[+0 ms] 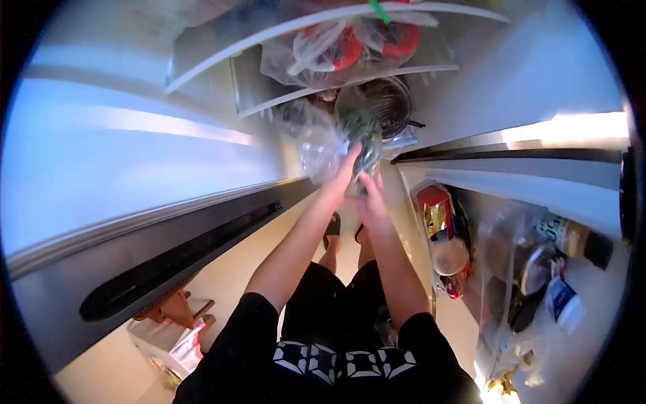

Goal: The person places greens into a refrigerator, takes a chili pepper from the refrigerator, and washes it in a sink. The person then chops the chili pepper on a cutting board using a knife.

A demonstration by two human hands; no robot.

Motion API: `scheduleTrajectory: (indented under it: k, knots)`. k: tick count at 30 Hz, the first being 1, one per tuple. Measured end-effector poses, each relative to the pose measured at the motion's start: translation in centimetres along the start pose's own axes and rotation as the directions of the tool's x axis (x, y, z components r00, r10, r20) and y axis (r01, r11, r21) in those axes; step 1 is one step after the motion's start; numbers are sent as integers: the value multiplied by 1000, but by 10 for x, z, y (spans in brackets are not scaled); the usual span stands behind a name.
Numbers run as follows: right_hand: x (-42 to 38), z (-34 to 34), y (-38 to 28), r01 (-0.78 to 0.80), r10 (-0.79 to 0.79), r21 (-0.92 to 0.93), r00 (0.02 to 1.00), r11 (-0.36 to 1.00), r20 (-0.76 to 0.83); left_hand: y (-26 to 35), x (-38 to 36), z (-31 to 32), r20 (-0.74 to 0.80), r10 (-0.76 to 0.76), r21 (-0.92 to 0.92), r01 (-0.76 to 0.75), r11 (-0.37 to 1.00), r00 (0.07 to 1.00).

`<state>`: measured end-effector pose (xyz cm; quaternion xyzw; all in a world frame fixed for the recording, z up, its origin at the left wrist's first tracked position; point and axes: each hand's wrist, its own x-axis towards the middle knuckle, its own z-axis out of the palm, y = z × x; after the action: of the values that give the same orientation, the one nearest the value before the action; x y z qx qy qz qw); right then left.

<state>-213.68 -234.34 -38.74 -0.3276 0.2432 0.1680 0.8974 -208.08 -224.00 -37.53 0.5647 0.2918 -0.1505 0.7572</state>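
A clear plastic bag of dark green leafy vegetables (pixel 358 121) is between my two hands, in front of the lower part of an open refrigerator. My left hand (pixel 344 174) closes on its near left side, thumb along the top. My right hand (pixel 373 195) grips its near end from the right, fingers partly hidden beneath. Loose clear plastic (pixel 319 151) spreads to the left of the bag. Just behind it sits a round dark container with a shiny, see-through cover (pixel 388 108).
Above are shelf edges (pixel 296 23) and bagged red-topped containers (pixel 340 52). The open door on the right holds bottles, jars and packets in its bins (pixel 501 269). A door with a long dark handle (pixel 182 262) flanks my left arm. Wooden furniture (pixel 171 306) stands lower left.
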Motion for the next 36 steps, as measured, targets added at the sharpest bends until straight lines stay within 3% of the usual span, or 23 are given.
scheduleTrajectory:
  k: [2, 4, 5, 7, 10, 11, 13, 14, 15, 18, 19, 22, 24, 27, 29, 32, 33, 34, 36]
  knots:
    - [39, 0, 0, 26, -32, 78, 997, 997, 70, 12, 35, -2, 60, 82, 290, -96, 952, 995]
    - [81, -6, 1, 52, -81, 202, 987, 978, 138, 54, 27, 19, 88, 319, 476, -321, 819, 944]
    - [107, -11, -1, -5, -20, 222, 994, 975, 108, 55, 34, 19, 99, 394, 542, -382, 748, 914]
    - [153, -18, -7, -118, 106, 265, 993, 957, 60, 58, 43, 20, 137, 538, 662, -481, 575, 832]
    - [199, 11, -35, -84, 45, 343, 992, 935, 122, 44, 37, -2, 308, 701, 623, -693, 362, 643]
    - [225, 12, -36, -23, -42, 404, 988, 915, 151, 34, 25, -13, 302, 518, 508, -595, 623, 800]
    - [261, 18, -44, -56, -57, 455, 971, 889, 231, 29, -12, -19, 258, 276, 301, -349, 887, 926]
    - [273, 22, -48, -77, -63, 478, 961, 875, 270, 26, -28, -28, 293, 221, 333, -316, 888, 930]
    - [283, 24, -53, -146, 53, 359, 965, 922, 256, 21, -42, -35, 324, 164, 366, -284, 886, 932]
    - [307, 16, -40, -63, 69, -70, 993, 996, 91, -16, -60, -57, 371, 132, 444, -300, 844, 919]
    - [297, 11, -32, 99, -43, -245, 974, 964, 224, -18, -67, -60, 374, 106, 412, -267, 871, 921]
    - [274, 16, -25, -29, 27, -374, 1000, 927, -12, -15, -82, -59, 398, 48, 294, -177, 939, 916]
    - [252, 2, -9, 78, -66, -497, 997, 864, 41, -6, -98, -57, 414, 25, 210, -122, 970, 910]
    - [195, 10, -14, 130, -125, -624, 991, 771, 52, 6, -116, -54, 417, 61, 149, -135, 980, 907]
    - [164, 2, 0, 317, -260, -540, 949, 780, 180, 26, -127, -52, 412, 67, 128, -130, 983, 909]
    - [93, 43, -19, 420, -350, -601, 906, 680, 237, 53, -141, -56, 321, 161, -117, -130, 985, 933]
    - [64, 68, -28, 451, -383, -599, 890, 662, 248, 62, -137, -57, 272, 295, -145, -264, 954, 916]
    - [40, 96, -42, 485, -416, -592, 871, 643, 262, 78, -140, -53, 237, 416, -55, -415, 908, 878]
    - [-2, 156, -76, 672, -553, -561, 731, 483, 399, 121, -153, -43, 191, 635, 138, -661, 738, 748]
